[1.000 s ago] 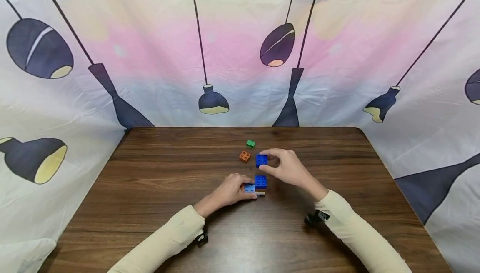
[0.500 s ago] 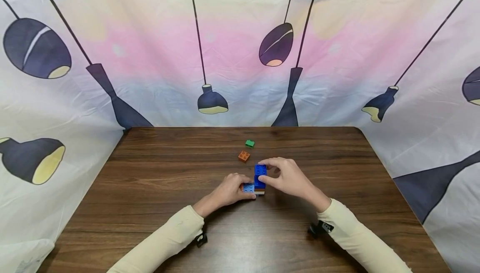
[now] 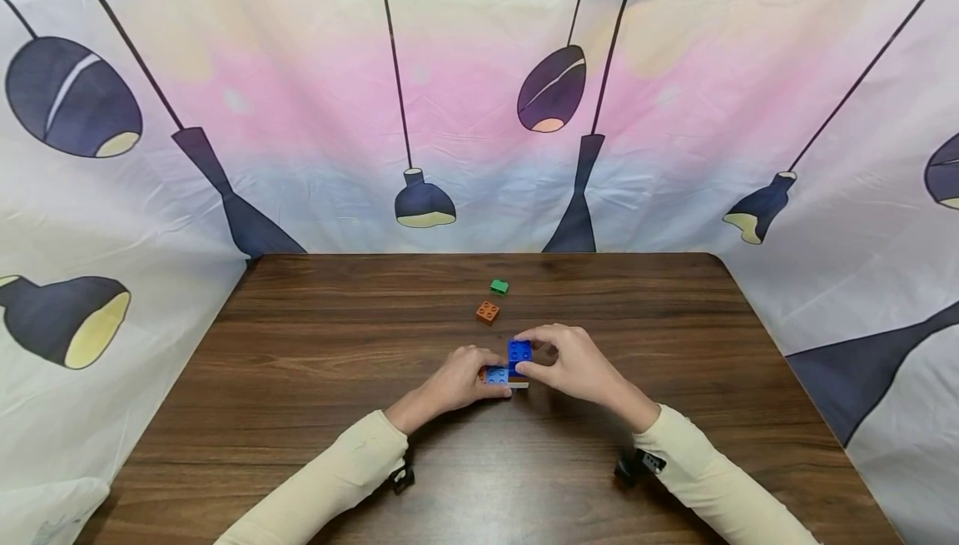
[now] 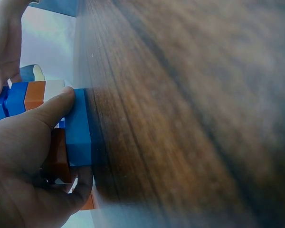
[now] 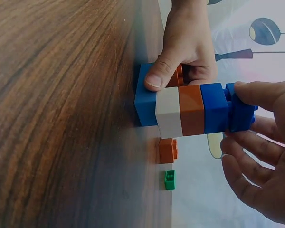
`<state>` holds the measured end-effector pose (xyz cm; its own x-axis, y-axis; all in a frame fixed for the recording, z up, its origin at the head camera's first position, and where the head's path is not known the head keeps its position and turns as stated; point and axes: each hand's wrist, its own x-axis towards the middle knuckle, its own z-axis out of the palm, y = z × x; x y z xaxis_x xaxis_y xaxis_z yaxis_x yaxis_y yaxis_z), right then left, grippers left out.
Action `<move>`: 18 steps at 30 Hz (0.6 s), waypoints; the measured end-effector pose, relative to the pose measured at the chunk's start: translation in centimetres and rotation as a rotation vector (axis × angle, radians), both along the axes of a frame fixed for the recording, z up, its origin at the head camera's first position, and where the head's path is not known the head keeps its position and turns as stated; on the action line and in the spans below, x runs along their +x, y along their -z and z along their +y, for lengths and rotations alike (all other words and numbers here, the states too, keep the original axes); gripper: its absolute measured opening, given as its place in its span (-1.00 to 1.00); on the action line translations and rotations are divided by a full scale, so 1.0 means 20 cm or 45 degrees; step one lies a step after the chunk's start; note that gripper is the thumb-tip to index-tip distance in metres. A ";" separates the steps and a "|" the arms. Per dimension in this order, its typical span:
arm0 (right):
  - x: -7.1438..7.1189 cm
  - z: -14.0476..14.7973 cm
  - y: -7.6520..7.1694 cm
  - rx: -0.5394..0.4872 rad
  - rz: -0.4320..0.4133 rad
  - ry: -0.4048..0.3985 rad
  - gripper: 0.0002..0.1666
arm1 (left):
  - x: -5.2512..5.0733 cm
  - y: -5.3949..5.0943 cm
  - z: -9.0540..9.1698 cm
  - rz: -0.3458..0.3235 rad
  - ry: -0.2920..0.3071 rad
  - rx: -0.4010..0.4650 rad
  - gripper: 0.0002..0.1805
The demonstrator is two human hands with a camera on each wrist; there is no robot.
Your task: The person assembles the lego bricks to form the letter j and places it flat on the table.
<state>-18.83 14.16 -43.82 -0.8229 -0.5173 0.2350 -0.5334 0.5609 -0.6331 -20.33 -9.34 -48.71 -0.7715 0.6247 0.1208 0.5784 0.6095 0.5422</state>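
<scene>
A small tower of toy building bricks stands on the table between both hands. In the right wrist view it rises from a light blue brick (image 5: 143,97) through a white brick (image 5: 168,113), an orange brick (image 5: 191,110) and a blue brick (image 5: 214,108). My right hand (image 3: 578,364) pinches a second blue brick (image 5: 242,113) at the top, between thumb and fingers. Studs show in a narrow gap beneath that brick, which sits slightly tilted. My left hand (image 3: 455,380) grips the tower's base, its thumb on the light blue brick. Another orange brick beside the white one is partly hidden by this hand.
Behind the tower, a loose orange brick (image 3: 488,312) and a smaller green brick (image 3: 499,287) lie on the wooden table (image 3: 337,312). A printed cloth (image 3: 479,112) with lamp drawings hangs at the table's back edge and along its sides.
My right hand has brought the blue brick toward me and down, from behind the tower onto its top. My left hand has kept its grip on the base.
</scene>
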 end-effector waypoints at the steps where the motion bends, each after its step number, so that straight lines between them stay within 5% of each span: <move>1: 0.00 0.00 0.00 -0.002 0.001 0.000 -0.53 | 0.00 0.00 0.00 0.002 0.001 0.001 -0.51; 18: 0.00 0.00 0.01 0.035 0.043 0.001 -0.55 | -0.01 0.01 0.00 0.024 0.006 -0.001 -0.52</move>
<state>-18.80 14.07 -43.92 -0.8150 -0.5234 0.2486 -0.5540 0.5784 -0.5988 -20.47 -9.30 -48.91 -0.7659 0.6287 0.1348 0.5916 0.6069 0.5307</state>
